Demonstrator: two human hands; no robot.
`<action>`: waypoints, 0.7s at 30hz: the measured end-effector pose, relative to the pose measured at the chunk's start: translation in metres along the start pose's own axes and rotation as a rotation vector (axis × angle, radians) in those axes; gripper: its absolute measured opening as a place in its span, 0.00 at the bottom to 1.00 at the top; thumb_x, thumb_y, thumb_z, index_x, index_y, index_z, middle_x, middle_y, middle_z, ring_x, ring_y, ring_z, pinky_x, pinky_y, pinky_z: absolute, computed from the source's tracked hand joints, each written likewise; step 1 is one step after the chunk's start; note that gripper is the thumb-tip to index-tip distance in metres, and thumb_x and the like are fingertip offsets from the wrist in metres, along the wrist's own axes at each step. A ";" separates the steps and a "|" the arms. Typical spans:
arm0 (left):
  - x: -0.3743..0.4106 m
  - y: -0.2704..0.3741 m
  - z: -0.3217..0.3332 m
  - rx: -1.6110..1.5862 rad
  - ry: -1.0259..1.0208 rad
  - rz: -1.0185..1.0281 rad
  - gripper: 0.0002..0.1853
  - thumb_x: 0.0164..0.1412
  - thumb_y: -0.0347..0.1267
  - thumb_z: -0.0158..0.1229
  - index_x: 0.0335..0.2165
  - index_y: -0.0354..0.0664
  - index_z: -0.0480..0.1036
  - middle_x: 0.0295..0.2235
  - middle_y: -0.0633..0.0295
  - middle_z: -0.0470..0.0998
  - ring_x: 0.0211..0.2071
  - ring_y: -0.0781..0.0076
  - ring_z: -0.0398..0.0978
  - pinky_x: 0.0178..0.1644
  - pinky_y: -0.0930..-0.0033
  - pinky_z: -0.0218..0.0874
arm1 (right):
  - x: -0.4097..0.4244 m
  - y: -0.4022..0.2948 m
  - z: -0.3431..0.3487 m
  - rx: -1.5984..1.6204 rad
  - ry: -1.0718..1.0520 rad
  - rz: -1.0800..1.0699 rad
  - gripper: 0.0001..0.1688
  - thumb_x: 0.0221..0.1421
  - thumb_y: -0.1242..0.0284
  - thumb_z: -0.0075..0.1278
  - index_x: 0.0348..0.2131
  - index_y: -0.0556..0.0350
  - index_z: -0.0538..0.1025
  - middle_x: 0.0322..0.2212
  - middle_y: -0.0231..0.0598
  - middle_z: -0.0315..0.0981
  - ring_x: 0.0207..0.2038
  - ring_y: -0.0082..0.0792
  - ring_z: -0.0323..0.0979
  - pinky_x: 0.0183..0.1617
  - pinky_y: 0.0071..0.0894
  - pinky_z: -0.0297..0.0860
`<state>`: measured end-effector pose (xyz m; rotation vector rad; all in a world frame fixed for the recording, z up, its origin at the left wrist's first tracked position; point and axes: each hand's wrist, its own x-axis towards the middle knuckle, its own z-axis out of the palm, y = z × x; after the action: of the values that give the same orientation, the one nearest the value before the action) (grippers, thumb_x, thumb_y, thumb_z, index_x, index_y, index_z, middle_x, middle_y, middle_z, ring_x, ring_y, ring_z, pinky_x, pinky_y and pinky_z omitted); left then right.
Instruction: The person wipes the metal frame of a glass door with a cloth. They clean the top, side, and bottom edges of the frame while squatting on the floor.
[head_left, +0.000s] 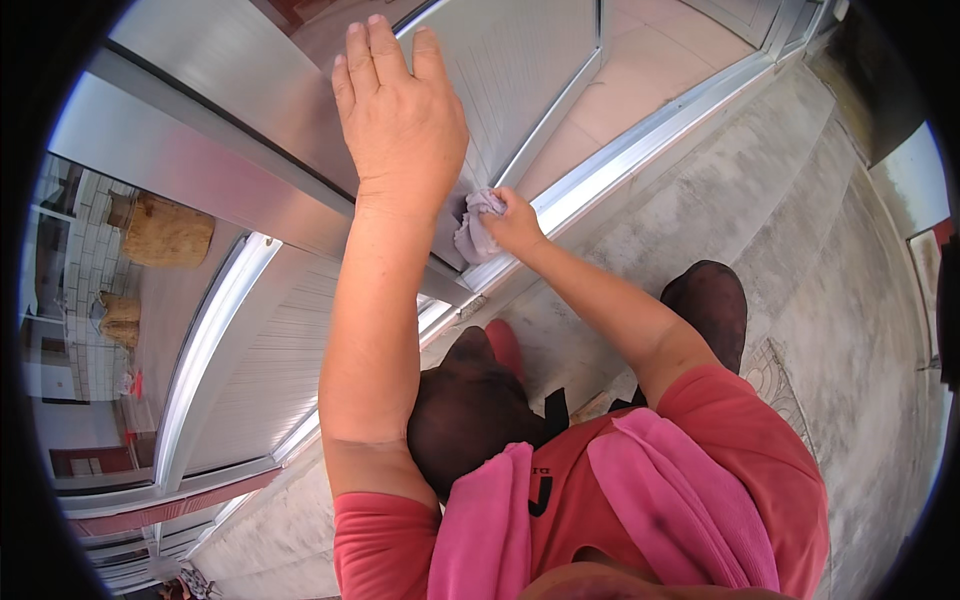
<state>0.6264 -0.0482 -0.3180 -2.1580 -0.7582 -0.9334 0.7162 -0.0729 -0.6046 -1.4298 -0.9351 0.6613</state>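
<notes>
My right hand (516, 223) grips a crumpled pale lavender cloth (478, 225) low down at the doorway, beside the metal sill (581, 206). The cloth lies against the bottom corner of the metal frame, and its far side is hidden. Higher up, my left hand (401, 105) is stretched out with its back to me, fingers extended and partly spread. It appears to hold nothing. Behind it are a wide metal door frame (225, 60) and a ribbed metal door panel (517, 75); whether the palm touches the frame cannot be told.
Pinkish floor tiles (637, 67) show inside the doorway; grey concrete (675, 217) lies outside. A glass pane (165, 300) at left shows wooden blocks and a brick-patterned wall. A pink towel (480, 517) hangs around my neck. My bent knee (472, 420) is close below my left arm.
</notes>
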 end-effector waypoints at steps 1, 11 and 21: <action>0.003 0.003 0.007 0.029 -0.036 -0.008 0.29 0.59 0.34 0.62 0.58 0.41 0.69 0.62 0.43 0.64 0.65 0.40 0.59 0.67 0.39 0.52 | 0.007 0.001 0.000 0.081 0.089 -0.009 0.22 0.49 0.71 0.60 0.44 0.62 0.76 0.40 0.56 0.78 0.46 0.52 0.77 0.52 0.42 0.71; 0.013 0.006 0.038 0.116 -0.026 0.022 0.21 0.56 0.35 0.63 0.50 0.47 0.79 0.55 0.51 0.73 0.56 0.54 0.68 0.60 0.50 0.59 | 0.028 -0.006 0.021 -0.173 0.259 -0.151 0.22 0.57 0.70 0.60 0.49 0.58 0.72 0.43 0.40 0.76 0.44 0.31 0.74 0.50 0.33 0.72; 0.011 0.006 0.041 0.178 -0.061 0.031 0.15 0.56 0.34 0.63 0.44 0.54 0.84 0.56 0.53 0.71 0.55 0.52 0.68 0.59 0.50 0.58 | 0.084 -0.056 -0.008 0.539 0.271 0.144 0.25 0.55 0.69 0.61 0.49 0.60 0.71 0.33 0.38 0.77 0.28 0.27 0.74 0.32 0.31 0.73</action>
<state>0.6534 -0.0184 -0.3333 -2.0437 -0.8039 -0.7576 0.7572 -0.0095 -0.5373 -1.0703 -0.3987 0.7371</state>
